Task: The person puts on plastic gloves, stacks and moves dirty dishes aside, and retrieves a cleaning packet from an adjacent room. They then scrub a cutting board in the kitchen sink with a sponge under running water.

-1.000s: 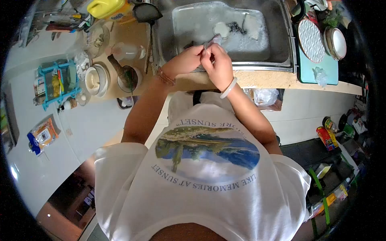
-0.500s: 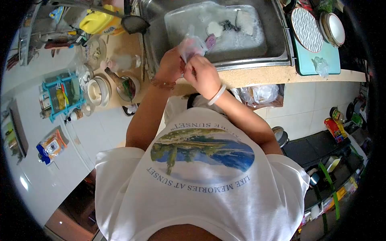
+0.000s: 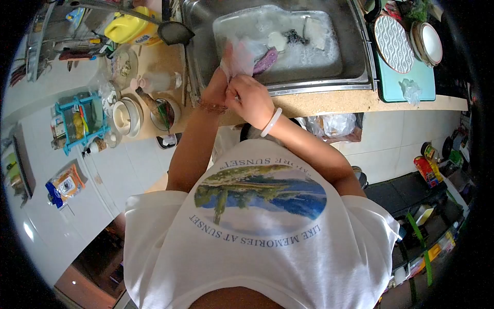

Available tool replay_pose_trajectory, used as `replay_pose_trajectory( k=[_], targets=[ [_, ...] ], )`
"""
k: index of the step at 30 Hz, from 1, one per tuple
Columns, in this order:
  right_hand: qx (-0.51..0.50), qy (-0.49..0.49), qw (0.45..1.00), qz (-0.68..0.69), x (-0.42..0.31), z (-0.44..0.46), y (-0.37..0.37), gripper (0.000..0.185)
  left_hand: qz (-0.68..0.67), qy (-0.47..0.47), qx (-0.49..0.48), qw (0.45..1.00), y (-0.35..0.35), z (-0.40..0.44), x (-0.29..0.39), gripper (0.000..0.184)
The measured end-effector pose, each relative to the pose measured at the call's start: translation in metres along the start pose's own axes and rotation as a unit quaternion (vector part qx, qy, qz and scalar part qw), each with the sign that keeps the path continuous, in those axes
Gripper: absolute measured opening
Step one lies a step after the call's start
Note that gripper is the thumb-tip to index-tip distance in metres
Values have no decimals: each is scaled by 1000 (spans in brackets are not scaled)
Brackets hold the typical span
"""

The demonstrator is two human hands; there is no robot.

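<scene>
At the sink's left, my right hand seemingly pinches the glove over my left hand, its fingers' spread unclear; fitting likely calls for gentle tugging.

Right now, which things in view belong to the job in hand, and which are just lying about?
In the job:
- clear plastic glove, over the left hand
- right hand, at the glove's wrist end
- probably the sink, with sudsy water

Apparently just lying about:
- yellow bottle
- patterned plate
- wipes pack
- turquoise board
</scene>
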State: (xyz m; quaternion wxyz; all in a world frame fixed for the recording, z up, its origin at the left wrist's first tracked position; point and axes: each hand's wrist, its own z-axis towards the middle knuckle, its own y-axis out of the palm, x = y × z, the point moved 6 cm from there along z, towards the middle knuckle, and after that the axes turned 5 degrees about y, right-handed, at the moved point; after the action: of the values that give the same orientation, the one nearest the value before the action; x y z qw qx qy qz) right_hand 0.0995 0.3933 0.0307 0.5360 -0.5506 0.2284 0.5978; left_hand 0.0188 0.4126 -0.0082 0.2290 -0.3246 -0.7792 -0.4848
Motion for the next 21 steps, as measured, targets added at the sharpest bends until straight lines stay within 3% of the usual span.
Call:
replay_pose_trajectory(
  k=[3, 4, 5, 7, 8, 10, 11, 13, 15, 17, 21],
  targets=[
    [-20, 4, 1000, -1, 3, -1, 4, 13, -39, -21, -31, 999, -46, 50, -22, 39],
    [-24, 4, 1000, -5, 5, -3, 6, 13, 207, 117, -54, 970, -57, 57, -14, 42],
    [-30, 7, 1000, -3, 6, -3, 6, 14, 437, 244, -71, 863, -61, 58, -8, 45],
    [-41, 11, 999, 0, 7, -2, 8, 14, 488, 259, -9, 833, -55, 52, 2, 47],
    [-46, 16, 999, -8, 8, -1, 8, 14, 315, 153, 60, 935, -36, 47, 9, 47],
    [-57, 28, 998, -26, 11, 0, 7, 14, 229, 131, 72, 962, -28, 43, 10, 51],
    [-55, 28, 998, -26, 11, -2, 7, 14, 329, 221, 21, 918, -31, 43, 10, 55],
    [-50, 27, 998, -28, 11, -3, 7, 14, 333, 243, -63, 909, -28, 50, 6, 65],
    [-52, 32, 998, -25, 8, -2, 8, 14, 139, 107, -125, 976, -25, 67, -6, 81],
    [-53, 29, 998, -24, 6, -1, 7, 13, 165, 14, -77, 983, -27, 68, -14, 89],
    [-64, 7, 998, -10, 1, 2, 6, 13, 222, -5, -47, 974, -20, 57, -12, 93]
  ],
)
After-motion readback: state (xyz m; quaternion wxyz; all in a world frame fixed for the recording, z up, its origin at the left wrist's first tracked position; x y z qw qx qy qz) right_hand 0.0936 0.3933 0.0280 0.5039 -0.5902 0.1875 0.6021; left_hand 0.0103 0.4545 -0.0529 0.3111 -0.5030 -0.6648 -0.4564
